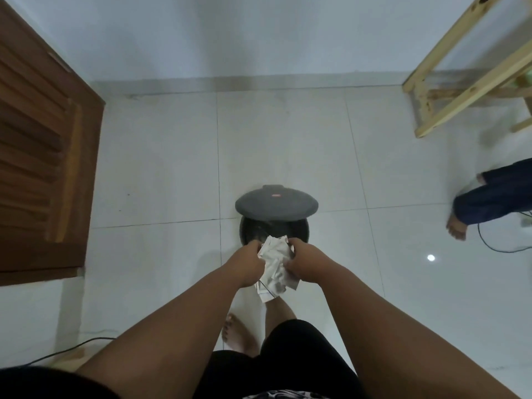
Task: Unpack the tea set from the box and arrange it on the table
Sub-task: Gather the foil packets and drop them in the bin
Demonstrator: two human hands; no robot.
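Note:
A crumpled wad of white packing paper (275, 263) hangs between my two hands over the near rim of a round grey bin (247, 228). The bin's lid (276, 203) stands tipped up at the far side, so the dark inside shows. My left hand (249, 263) grips the paper's left side and my right hand (302, 262) grips its right side. No tea set or box is in view.
A brown louvred wooden door (43, 168) stands at the left. A pale wooden frame (460, 76) stands at the top right. Another person's legs and bare foot (456, 227) are at the right edge beside a black cable (495, 249). My own bare foot (236, 335) is on the white tiles.

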